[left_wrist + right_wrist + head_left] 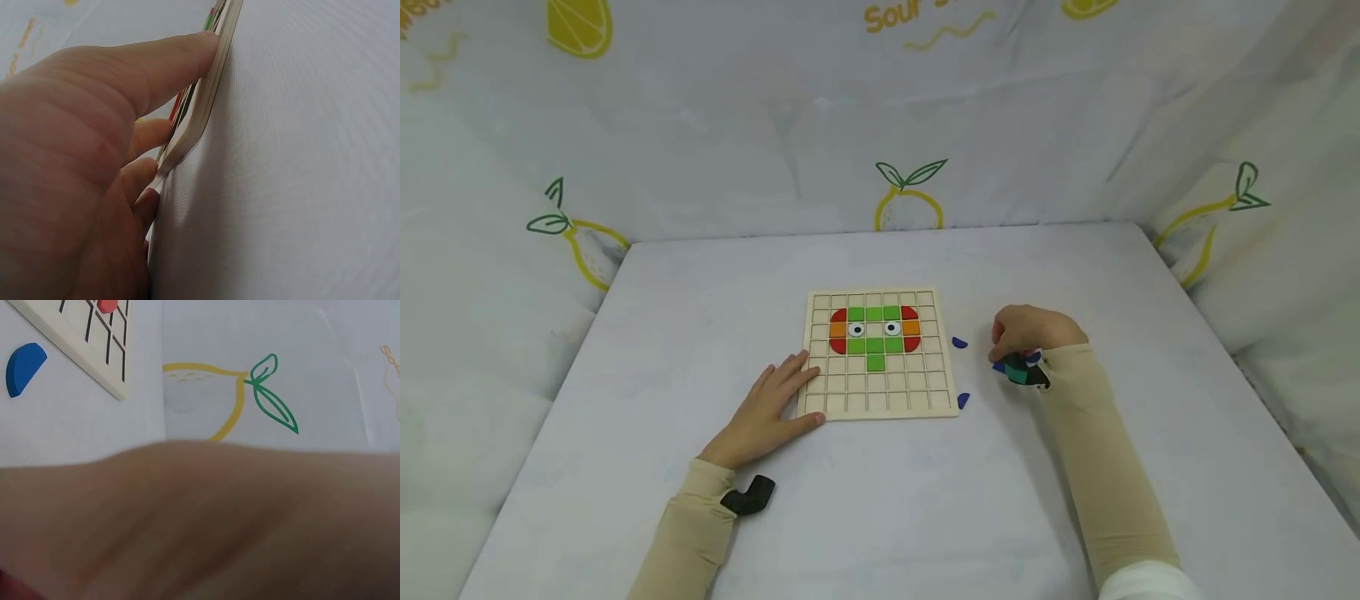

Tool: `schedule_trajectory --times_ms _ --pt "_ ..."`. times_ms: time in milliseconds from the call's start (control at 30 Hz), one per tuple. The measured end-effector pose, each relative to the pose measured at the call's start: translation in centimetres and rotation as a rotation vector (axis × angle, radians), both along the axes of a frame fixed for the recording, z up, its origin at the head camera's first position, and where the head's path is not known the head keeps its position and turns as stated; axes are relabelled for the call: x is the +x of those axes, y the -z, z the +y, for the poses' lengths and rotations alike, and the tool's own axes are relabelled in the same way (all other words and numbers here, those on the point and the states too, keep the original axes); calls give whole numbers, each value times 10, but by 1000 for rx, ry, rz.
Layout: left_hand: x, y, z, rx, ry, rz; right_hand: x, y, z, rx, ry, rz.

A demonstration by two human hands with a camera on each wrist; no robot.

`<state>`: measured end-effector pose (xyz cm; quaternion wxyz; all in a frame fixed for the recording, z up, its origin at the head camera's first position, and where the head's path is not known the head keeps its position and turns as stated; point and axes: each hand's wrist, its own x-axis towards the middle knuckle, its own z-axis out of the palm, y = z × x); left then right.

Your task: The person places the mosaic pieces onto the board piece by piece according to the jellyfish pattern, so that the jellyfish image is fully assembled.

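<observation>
A square wooden grid board (pixel 842 402) lies on the table. Red rounded corners, orange and green squares and two white discs with black dots form a pattern on it. At its near-left corner my left hand (pixel 767 421) has spread fingers, with the thumb (pixel 187 53) on the near edge and fingertips along the left side. Right of the board, my right hand (pixel 1033 327) is low over the table, fingers bent down. A blue piece (pixel 997 367) shows right by its fingertips; whether they pinch it is hidden. The right wrist view shows mostly blurred skin.
Two blue half-round pieces lie just right of the board, one farther back (pixel 959 342) and one near its front-right corner (pixel 963 401). Black wrist devices (pixel 749 497) stick out from both sleeves. A white cloth with lemon prints (pixel 908 208) hangs behind and beside the table (pixel 715 292).
</observation>
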<state>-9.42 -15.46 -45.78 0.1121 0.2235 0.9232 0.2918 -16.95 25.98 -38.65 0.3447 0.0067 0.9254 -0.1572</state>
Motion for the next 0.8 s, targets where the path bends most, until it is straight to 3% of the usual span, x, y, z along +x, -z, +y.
schedule_trajectory --times_ms 367,800 --pt "1 -3 1 1 -3 -6 2 -2 -7 -71 49 6" --pt "2 -3 2 3 -5 -10 -5 0 -11 -165 -86 200"
